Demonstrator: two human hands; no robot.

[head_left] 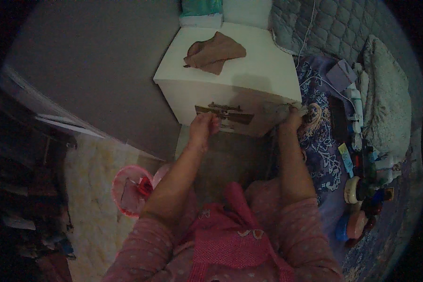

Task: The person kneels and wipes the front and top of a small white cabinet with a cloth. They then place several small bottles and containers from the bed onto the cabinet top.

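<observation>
A white bedside cabinet [263, 61] stands in front of me, with a dark decorative handle plate [242, 117] on its front. Close against the left end of this plate is my left hand [203, 129], its fingers curled closed. What they hold, if anything, is hidden. At the cabinet's right front corner my right hand [291, 120] is closed too, and something pale shows by its fingers that is too dim to make out. A crumpled brown cloth [217, 52] lies on the cabinet top.
To the right is a bed with a patterned purple cover [331, 176], holding several jars and bottles, a white-capped jar [350, 190] and a pale pillow [385, 94]. A grey panel [103, 70] rises at left. Below it sits a pink fluffy-rimmed item [125, 185] on the floor.
</observation>
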